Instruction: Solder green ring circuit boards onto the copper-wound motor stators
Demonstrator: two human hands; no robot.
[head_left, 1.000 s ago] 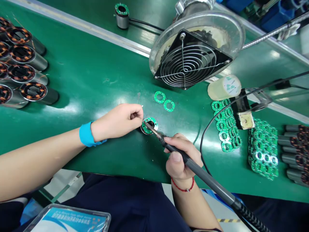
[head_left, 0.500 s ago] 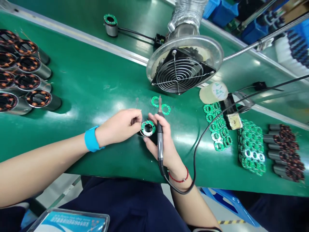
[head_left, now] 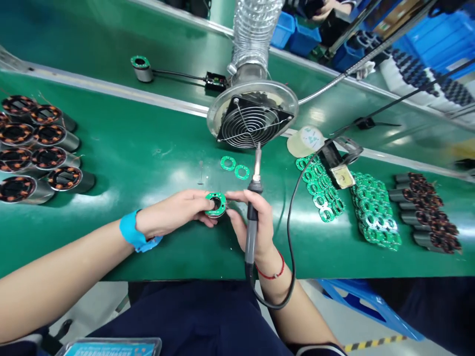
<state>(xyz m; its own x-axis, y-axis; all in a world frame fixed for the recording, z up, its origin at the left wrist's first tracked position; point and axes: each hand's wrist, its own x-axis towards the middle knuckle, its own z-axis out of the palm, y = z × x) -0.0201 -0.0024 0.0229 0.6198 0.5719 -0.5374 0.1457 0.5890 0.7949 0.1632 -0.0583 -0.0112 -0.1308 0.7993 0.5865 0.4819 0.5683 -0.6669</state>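
My left hand (head_left: pixel 181 206) is closed on a motor stator topped by a green ring-shaped circuit board (head_left: pixel 222 203), with the thumb over the ring's opening and fingers beneath. In my right hand (head_left: pixel 262 225) a soldering iron (head_left: pixel 251 242) is held upright against the palm, its tip pointing away from me toward the fan. The right thumb and index finger reach to the ring's right edge, where a thin wire seems to lie between them. Just beyond, two loose green rings (head_left: pixel 242 172) lie on the green bench (head_left: pixel 163 262).
A fume-extraction fan (head_left: pixel 252 121) hangs ahead. Metal-cased stators (head_left: pixel 70 179) stand at left. At right are rows of ring boards (head_left: pixel 376 207), a solder roll (head_left: pixel 306 141), a sponge holder (head_left: pixel 342 176) and more stators (head_left: pixel 426 212). The iron's cable (head_left: pixel 290 247) loops past my right wrist.
My left hand has shifted from pinching at the ring's left edge to gripping the stator, thumb over the ring. The right fingers have moved to its right edge. The camera view has shifted.
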